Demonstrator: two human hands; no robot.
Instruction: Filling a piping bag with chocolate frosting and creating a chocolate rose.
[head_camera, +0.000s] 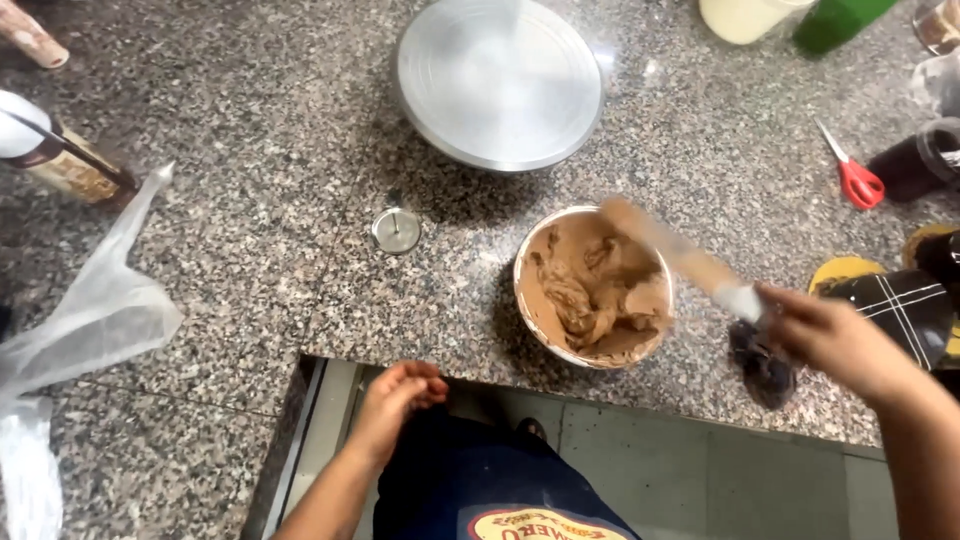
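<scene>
Down at 6 o'clock, left hand (400, 392) curls loosely, holding nothing, while right hand (835, 335) at 3 o'clock grips a spatula (672, 250) tipped over the brown-cream bowl (594, 287) on the worktop (270, 200), handy for scooping.

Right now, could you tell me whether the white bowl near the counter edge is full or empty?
Partly full: the white bowl holds brown cream, heaped unevenly, with smears up its inner wall.

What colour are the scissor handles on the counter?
Red. The scissors lie on the granite counter, upper right of the head view, the only view.
</scene>
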